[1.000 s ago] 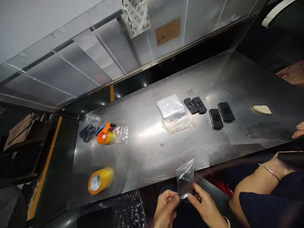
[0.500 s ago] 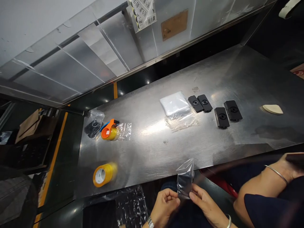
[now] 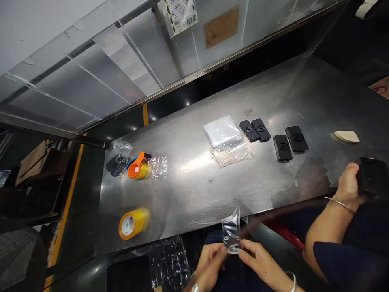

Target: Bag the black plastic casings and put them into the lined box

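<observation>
As the left hand [image 3: 210,259] pinches the lower left edge of a clear bag [image 3: 232,236], the right hand [image 3: 258,259] pinches its lower right corner, each grip closed between thumb and fingers. The bag, with a dark item inside, stands roughly upright in the view, its pointed top overlapping the near edge of the metal desk [image 3: 188,202].

Beyond the hands, a stack of clear sleeves [image 3: 224,133] lies at mid-desk. Just to its right are a pair of black blocks [image 3: 255,130] and, slightly apart, a second pair of black blocks [image 3: 290,142], each block bearing a round fitting. Farther right lies a pale, flat piece [image 3: 347,136]. At the right edge of the view, another person's hand [image 3: 349,182] holds a black object [image 3: 373,176].

On the left part of the desk, a roll of yellow tape [image 3: 132,224] lies on its side near the front edge. Behind it are an orange tape dispenser [image 3: 138,166], a bag with black contents [image 3: 118,161] beside it, and a flat clear packet [image 3: 158,168] on its other side. Below the desk's near edge are shiny wrapped black items [image 3: 168,263].
</observation>
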Action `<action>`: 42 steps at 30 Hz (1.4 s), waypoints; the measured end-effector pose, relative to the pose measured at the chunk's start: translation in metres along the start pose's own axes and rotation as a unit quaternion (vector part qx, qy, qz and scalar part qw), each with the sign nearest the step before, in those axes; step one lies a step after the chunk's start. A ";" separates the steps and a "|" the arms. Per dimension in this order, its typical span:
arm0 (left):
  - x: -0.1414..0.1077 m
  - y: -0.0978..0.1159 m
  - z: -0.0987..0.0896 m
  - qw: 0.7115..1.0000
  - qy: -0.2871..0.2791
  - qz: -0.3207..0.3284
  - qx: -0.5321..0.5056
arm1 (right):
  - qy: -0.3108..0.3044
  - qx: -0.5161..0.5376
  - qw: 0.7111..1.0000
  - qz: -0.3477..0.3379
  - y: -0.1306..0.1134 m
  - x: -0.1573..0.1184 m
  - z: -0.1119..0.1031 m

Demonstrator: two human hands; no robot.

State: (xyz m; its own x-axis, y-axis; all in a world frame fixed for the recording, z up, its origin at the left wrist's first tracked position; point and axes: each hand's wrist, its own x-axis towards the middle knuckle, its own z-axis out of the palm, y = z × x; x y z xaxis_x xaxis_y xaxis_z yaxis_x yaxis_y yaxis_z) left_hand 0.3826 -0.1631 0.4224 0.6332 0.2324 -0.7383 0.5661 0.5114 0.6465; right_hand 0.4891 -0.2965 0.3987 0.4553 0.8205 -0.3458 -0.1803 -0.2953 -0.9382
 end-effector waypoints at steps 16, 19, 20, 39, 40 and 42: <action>0.019 0.020 0.030 0.858 -0.148 -0.139 -0.471 | 0.233 -0.265 0.902 -0.247 -0.053 0.023 -0.003; 0.018 0.021 0.034 0.858 -0.148 -0.143 -0.471 | 0.221 -0.339 0.871 -0.280 -0.056 0.021 -0.006; 0.018 0.021 0.035 0.860 -0.141 -0.143 -0.469 | 0.217 -0.366 0.858 -0.287 -0.057 0.021 -0.007; 0.023 0.014 0.038 0.875 -0.111 -0.153 -0.446 | 0.213 -0.181 0.954 -0.105 -0.050 0.033 -0.019; 0.023 0.015 0.038 0.874 -0.117 -0.148 -0.448 | 0.228 -0.180 0.950 -0.116 -0.051 0.033 -0.021; 0.024 0.017 0.038 0.874 -0.119 -0.139 -0.450 | 0.262 -0.190 0.932 -0.162 -0.052 0.031 -0.025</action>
State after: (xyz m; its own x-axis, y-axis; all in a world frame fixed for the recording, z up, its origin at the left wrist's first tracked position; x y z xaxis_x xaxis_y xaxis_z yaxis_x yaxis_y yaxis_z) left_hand 0.4270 -0.1805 0.4230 0.6904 -0.1276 -0.7121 0.1381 0.9895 -0.0434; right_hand 0.5339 -0.2681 0.4362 0.8135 0.5746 0.0903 0.3164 -0.3069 -0.8976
